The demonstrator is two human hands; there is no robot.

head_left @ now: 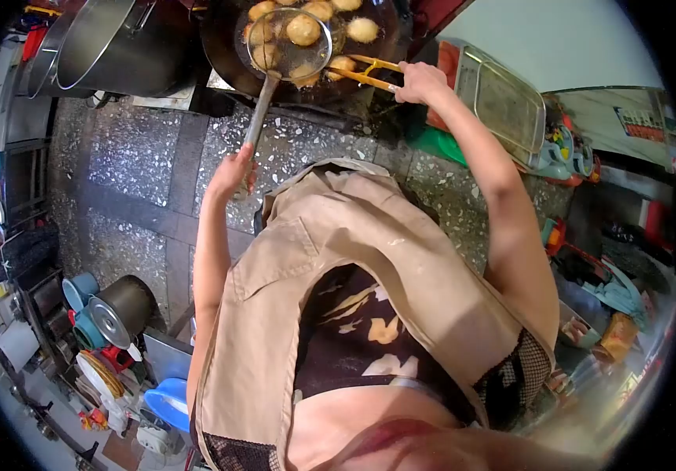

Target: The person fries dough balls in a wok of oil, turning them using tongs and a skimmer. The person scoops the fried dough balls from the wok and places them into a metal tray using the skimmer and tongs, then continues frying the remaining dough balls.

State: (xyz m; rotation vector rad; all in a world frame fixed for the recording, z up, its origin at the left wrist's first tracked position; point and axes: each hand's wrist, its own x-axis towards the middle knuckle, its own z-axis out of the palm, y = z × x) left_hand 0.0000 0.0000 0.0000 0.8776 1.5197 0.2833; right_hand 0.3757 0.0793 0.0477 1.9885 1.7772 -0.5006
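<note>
A dark wok [224, 47] at the top holds oil and several round golden fried pieces [363, 30]. My left hand [233, 171] is wrapped round the long handle of a wire skimmer [257, 114], whose round mesh lies over the wok with a fried piece [303, 30] showing at it. My right hand [423, 83] grips wooden tongs [365, 79] from the right side. The tips of the tongs reach a fried piece [342, 66] near the wok's right edge, beside the skimmer's rim.
Large metal pots [110, 47] stand left of the wok. To its right lies a rectangular metal tray [503, 98], with a green object [438, 146] below. A lidded pot [122, 310], a blue basin [171, 402] and other kitchenware crowd the lower left.
</note>
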